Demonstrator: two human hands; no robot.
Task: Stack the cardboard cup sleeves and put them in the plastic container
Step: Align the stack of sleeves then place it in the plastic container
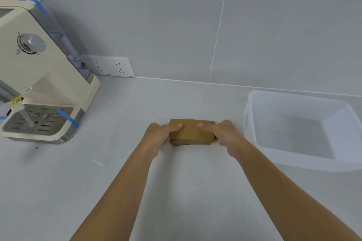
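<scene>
A stack of flattened brown cardboard cup sleeves [191,133] lies on the pale countertop in the middle of the view. My left hand [158,137] grips the stack's left end, thumb on top. My right hand [225,135] grips its right end the same way. The stack rests on the counter between both hands. A translucent white plastic container [254,137] stands to the right of the stack, a short gap from my right hand, with nothing visible inside it.
A cream coffee machine [39,76] with blue tape strips and a metal drip tray stands at the left. A white double wall socket [109,66] sits low on the grey tiled wall behind. The countertop [186,191] stretches toward me.
</scene>
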